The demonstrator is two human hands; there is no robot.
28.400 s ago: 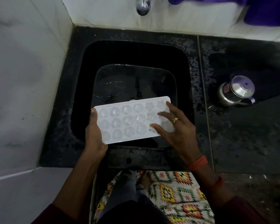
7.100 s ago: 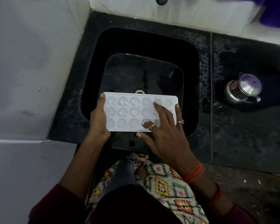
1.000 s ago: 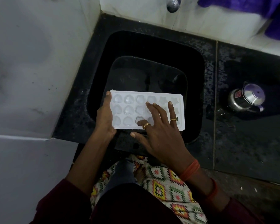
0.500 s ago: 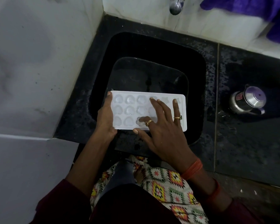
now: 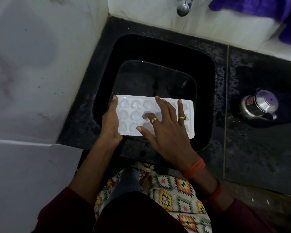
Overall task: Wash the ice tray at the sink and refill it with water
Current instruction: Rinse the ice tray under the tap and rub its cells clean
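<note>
Judging by its thin white plastic, the ice tray (image 5: 134, 115) is likely to be light and a little flexible, and probably slick wherever it is wet. It is held level over the near part of the sink (image 5: 160, 47), above a clear square dish (image 5: 158, 76) lying in the basin. The left hand (image 5: 111, 122) is clamped on the tray's left short edge, thumb along the rim and fingers hidden beneath. That edge grip is judged sound; a second hold on the opposite short edge would stop sagging once the moulds carry water. The right hand (image 5: 168, 130) lies open and flat across the right half of the tray, fingers spread, one fingertip pressed into a mould; nothing is gripped by it. The washing stage is taken to be in progress, with no water seen running from the tap (image 5: 182, 7) at the top.

The bench (image 5: 259, 148) is dark polished stone, speckled with what look like droplets around the sink, so it should be treated as slippery. A small steel pot (image 5: 259, 106) stands on it, well apart to the right. White walls close the corner at left, and purple cloth (image 5: 259, 5) lies along the back ledge. Lighting is dim.
</note>
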